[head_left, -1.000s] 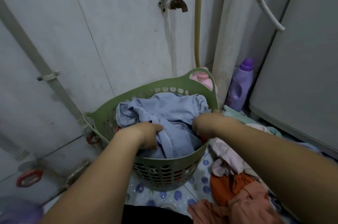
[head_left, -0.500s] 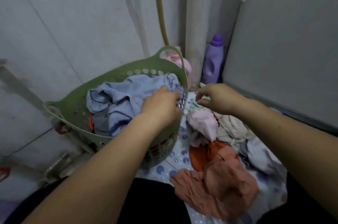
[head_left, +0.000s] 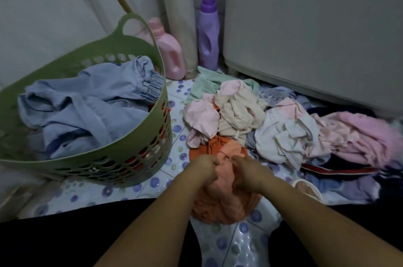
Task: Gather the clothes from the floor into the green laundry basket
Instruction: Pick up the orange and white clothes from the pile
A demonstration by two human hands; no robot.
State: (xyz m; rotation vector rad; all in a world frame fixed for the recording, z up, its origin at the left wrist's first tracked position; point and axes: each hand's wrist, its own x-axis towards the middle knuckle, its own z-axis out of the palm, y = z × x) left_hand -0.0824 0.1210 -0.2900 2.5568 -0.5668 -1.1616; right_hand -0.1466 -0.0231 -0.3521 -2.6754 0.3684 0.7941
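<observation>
Bubble-dot floor mat (head_left: 152,181) under both hands. Left hand (head_left: 204,169), right hand (head_left: 246,174) clenched in orange garment (head_left: 226,199). Green laundry basket (head_left: 122,162) just left; clothes pile (head_left: 250,114) ahead-right against washing machine (head_left: 316,26).

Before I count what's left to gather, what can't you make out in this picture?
- Basket contents: the blue garment covers what lies beneath; only red shows through the holes.
- Orange garment: both hands, left hand and right hand, hide its middle.
- Pile: layers overlap, so no count.
- Dark clothes at right: cut by the frame edge.
</observation>
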